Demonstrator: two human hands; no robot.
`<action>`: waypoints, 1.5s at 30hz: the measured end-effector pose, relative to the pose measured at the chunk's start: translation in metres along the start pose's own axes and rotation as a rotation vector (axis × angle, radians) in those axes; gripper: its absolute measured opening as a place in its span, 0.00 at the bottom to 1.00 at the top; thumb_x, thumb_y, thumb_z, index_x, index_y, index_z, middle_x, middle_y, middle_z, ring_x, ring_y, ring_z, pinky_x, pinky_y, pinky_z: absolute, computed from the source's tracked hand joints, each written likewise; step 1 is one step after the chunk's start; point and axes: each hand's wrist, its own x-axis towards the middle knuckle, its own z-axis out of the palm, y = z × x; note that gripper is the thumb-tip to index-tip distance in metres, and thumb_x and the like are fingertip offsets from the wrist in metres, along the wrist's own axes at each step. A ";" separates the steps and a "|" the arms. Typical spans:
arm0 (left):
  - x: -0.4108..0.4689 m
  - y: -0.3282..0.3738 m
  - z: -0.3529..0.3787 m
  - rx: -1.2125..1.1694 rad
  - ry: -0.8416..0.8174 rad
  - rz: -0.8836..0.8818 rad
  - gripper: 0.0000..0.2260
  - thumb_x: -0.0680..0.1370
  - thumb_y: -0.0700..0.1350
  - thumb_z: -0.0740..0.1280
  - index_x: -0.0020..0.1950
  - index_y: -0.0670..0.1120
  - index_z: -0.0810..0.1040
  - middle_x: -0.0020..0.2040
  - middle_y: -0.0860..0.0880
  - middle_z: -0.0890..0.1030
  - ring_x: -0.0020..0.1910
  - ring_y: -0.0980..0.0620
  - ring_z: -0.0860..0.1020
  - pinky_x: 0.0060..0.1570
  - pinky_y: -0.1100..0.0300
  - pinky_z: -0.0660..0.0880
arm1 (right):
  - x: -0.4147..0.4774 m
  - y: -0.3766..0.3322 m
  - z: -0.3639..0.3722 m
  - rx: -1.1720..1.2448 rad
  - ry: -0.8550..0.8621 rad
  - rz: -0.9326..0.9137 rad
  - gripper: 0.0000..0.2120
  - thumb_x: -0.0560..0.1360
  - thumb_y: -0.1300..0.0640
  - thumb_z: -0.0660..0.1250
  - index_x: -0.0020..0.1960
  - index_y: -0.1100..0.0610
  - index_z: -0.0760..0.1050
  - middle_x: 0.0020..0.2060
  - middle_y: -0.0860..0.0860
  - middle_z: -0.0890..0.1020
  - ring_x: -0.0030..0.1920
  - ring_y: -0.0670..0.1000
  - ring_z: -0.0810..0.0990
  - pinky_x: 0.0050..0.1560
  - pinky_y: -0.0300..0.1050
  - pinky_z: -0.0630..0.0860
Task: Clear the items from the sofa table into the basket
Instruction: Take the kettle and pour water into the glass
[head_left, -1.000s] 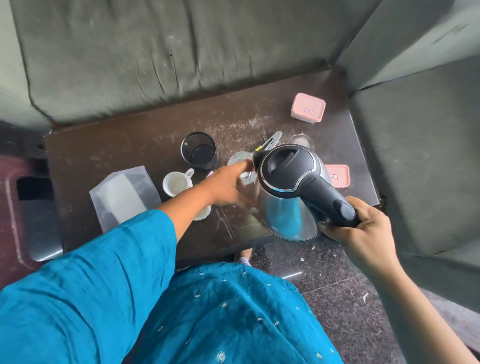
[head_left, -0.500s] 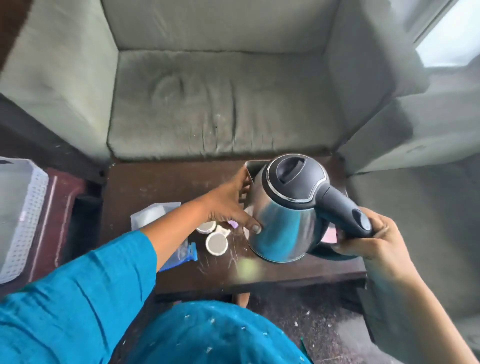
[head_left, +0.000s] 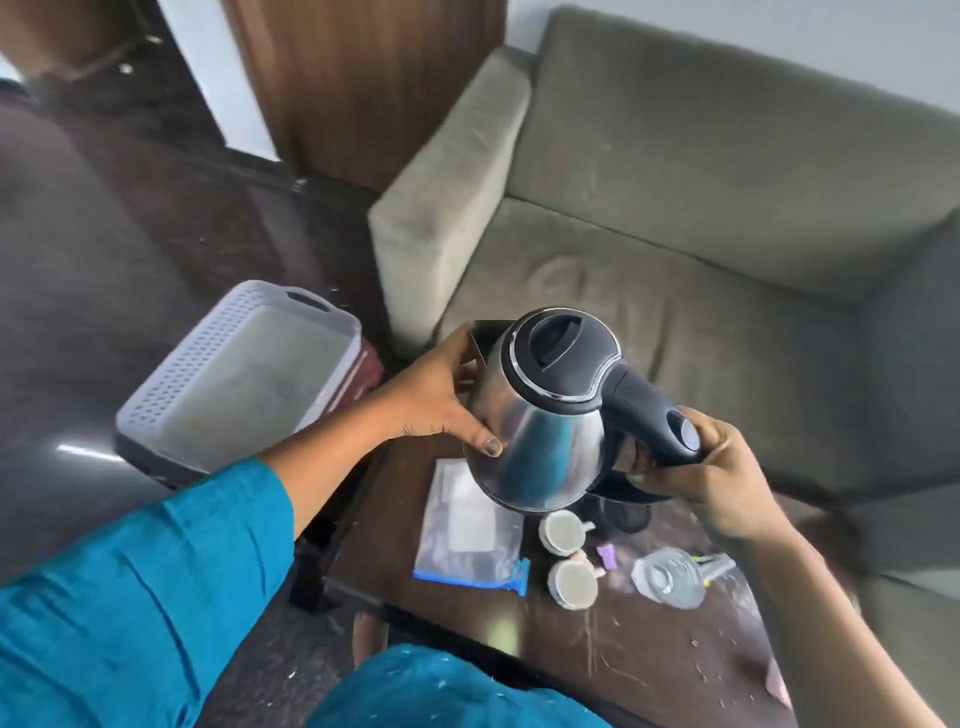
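Observation:
I hold a steel kettle (head_left: 540, 447) with a black lid in the air above the dark sofa table (head_left: 613, 660). My right hand (head_left: 711, 478) grips its black handle. My left hand (head_left: 436, 400) presses flat against its left side near the spout. The empty white perforated basket (head_left: 156, 395) stands on the floor to the left of the table. Under the kettle on the table lie a clear zip bag (head_left: 467, 535), two small white cups (head_left: 563, 530) (head_left: 574, 584), a clear glass piece (head_left: 670, 574) and a dark cup (head_left: 626, 514), partly hidden.
A grey-green sofa (head_left: 701, 249) wraps around the table's far and right sides. A small purple item (head_left: 607, 555) lies between the cups and the glass. Dark floor (head_left: 78, 260) stretches to the left beyond the basket, with a brown wooden door (head_left: 363, 78) behind.
The kettle has risen off the table and moved left, with my left hand now against its side. My view has swung left, bringing the basket fully into sight.

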 end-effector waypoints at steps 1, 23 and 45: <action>-0.010 -0.003 -0.022 0.007 0.040 -0.006 0.47 0.47 0.45 0.82 0.62 0.59 0.65 0.64 0.56 0.73 0.65 0.53 0.72 0.61 0.58 0.72 | 0.015 -0.003 0.019 -0.012 -0.044 -0.005 0.15 0.52 0.74 0.68 0.29 0.56 0.71 0.24 0.47 0.74 0.27 0.45 0.71 0.29 0.33 0.71; -0.171 -0.172 -0.335 0.072 0.501 -0.404 0.45 0.51 0.32 0.80 0.60 0.55 0.63 0.56 0.63 0.73 0.55 0.66 0.73 0.48 0.71 0.72 | 0.227 0.061 0.378 -0.629 -0.506 -0.081 0.13 0.66 0.50 0.75 0.41 0.51 0.71 0.31 0.52 0.77 0.32 0.50 0.74 0.34 0.39 0.69; -0.158 -0.231 -0.335 0.159 0.433 -0.632 0.45 0.54 0.34 0.80 0.61 0.55 0.59 0.48 0.54 0.78 0.55 0.52 0.77 0.51 0.56 0.76 | 0.231 0.123 0.395 -0.671 -0.494 0.050 0.16 0.69 0.52 0.73 0.51 0.54 0.72 0.34 0.44 0.76 0.35 0.42 0.74 0.32 0.27 0.67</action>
